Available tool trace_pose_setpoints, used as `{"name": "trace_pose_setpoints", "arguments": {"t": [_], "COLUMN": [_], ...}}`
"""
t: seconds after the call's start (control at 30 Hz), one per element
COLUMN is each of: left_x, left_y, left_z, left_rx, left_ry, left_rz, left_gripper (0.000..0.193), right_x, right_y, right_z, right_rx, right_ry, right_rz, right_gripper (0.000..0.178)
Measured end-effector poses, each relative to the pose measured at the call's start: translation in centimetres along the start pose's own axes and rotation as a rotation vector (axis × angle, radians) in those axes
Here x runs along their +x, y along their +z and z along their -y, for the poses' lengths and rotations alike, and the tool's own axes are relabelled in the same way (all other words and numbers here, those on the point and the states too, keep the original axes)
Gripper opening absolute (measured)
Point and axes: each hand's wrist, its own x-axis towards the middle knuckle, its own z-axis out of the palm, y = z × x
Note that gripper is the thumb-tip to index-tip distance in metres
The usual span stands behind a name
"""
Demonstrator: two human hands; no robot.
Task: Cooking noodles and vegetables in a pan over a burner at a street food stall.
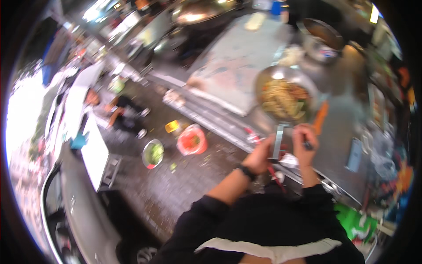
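A steel wok [259, 86] sits on the metal counter, holding noodles [281, 99] mixed with bits of vegetable. Its flat handle [278, 138] points toward me, and my left hand [260, 156] is closed around the near end. Just right of that handle, my right hand [303, 138] is wrapped around a utensil with a dark handle [308, 145]. Blur hides the utensil's working end. An orange strip, perhaps another handle [321, 116], lies beside my right fingers. A dark band [248, 171] circles my left wrist.
Behind the wok stands a steel pot [323, 42]; left of it lies a pale flat board [241, 61]. On the wet floor are a red basin [192, 140] and a bowl of greens [153, 154]. A person [121, 112] crouches beyond, near a parked car [88, 211].
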Motion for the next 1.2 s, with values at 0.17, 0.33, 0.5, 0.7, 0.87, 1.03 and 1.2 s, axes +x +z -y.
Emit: {"name": "trace_pose_setpoints", "arguments": {"t": [0.17,0.33,0.5,0.7,0.87,1.03,1.2], "left_x": [2.7,2.9,2.1,1.7,2.8,1.8,2.2], "left_y": [3.2,1.8,1.5,2.5,2.0,3.1,2.8], "left_z": [-0.3,0.3,0.7,-1.1,-1.1,-0.4,-0.3], "left_rx": [0.039,0.154,0.06,0.127,0.106,0.115,0.152], "left_ry": [0.008,0.033,-0.013,0.023,0.013,0.019,-0.053], "left_rz": [-0.071,-0.128,-0.134,-0.106,-0.116,-0.077,-0.125], "left_gripper": [0.019,0.019,0.028,0.021,0.023,0.021,0.024], "right_x": [8.0,9.9,7.4,6.4,5.5,5.8,5.6], "right_y": [-3.5,-12.6,-14.4,-10.7,-7.1,-8.0,-6.7], "right_z": [-0.8,-2.9,-5.6,-3.1,-9.2,-11.9,-10.2], "right_rx": [-0.21,-0.035,0.15,-0.076,0.073,0.39,0.502], "right_ry": [0.293,0.199,0.443,0.391,0.386,0.621,0.716], "right_rz": [0.214,0.169,0.177,0.187,0.067,-0.149,-0.349], "right_gripper": [0.024,0.033,0.034,0.036,0.035,0.034,0.03]}}
